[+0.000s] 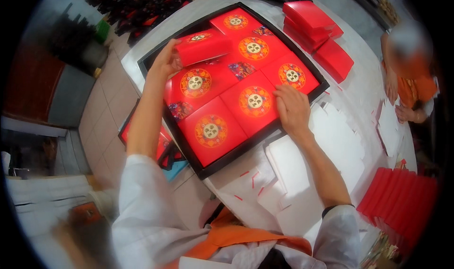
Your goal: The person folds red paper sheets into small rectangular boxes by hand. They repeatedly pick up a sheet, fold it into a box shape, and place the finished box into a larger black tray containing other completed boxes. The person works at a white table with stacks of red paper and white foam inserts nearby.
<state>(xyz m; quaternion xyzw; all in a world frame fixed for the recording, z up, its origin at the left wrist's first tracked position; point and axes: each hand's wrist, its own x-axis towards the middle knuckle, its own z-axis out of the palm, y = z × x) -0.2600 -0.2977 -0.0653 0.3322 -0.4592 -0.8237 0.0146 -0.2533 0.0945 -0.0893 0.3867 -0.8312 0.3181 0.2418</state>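
Note:
A large black tray (265, 135) lies on the white table and is filled with several flat red boxes bearing round gold emblems. My left hand (164, 61) grips one red box (203, 45), holding it tilted above the tray's far left part. My right hand (292, 109) rests with spread fingers on the tray's near right edge, touching a red box (253, 105) set in the tray.
A stack of plain red boxes (314, 25) stands at the table's far right. White flat cardboard pieces (331, 141) lie near me. Red folded cartons (402, 198) stand at the right. Another person (409, 75) works at the table's right side. A second tray (126, 132) sits low at the left.

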